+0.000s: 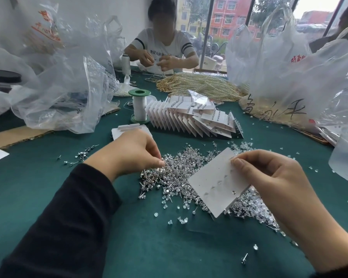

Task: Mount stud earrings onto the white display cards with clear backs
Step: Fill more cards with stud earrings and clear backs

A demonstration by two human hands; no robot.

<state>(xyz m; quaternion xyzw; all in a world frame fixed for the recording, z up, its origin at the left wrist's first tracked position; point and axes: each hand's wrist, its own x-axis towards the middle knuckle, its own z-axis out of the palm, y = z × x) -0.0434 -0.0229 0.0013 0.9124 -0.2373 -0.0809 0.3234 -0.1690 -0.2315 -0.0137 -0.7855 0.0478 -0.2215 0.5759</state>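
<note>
Picking at the left edge of the stud earring heap (179, 167) with the left hand (133, 151): knuckles up, wrist low over the green-covered bench (149, 247), fingers curled, thumb and forefinger tips closed together down among the posts. Stud between the tips or not: too small to tell.

Right hand (273, 177) held up just right of the heap, palm turned inward, grip closed on the white display card (215, 183) at its upper right edge, thumb flat on the face, fingers behind. Card tilted, far corner up, near corner down over the heap; touching it or not, unclear. A few faint bumps and one small bright stud on the face, so likely partly filled.

Handling, as judged: studs tiny, light, hard and slick, thin posts easily bent or dropped; best taken by the head with two fingertips, post free for the hole. Card thin and light, stiff enough for an edge hold but prone to flexing under a push; support wanted behind the hole. Strewn through and around the heap, clear backs (182, 220): soft, light, apt to roll.

Fanned stack of finished cards (189, 119) beyond the heap, near a green-capped thread spool (139, 105).
</note>
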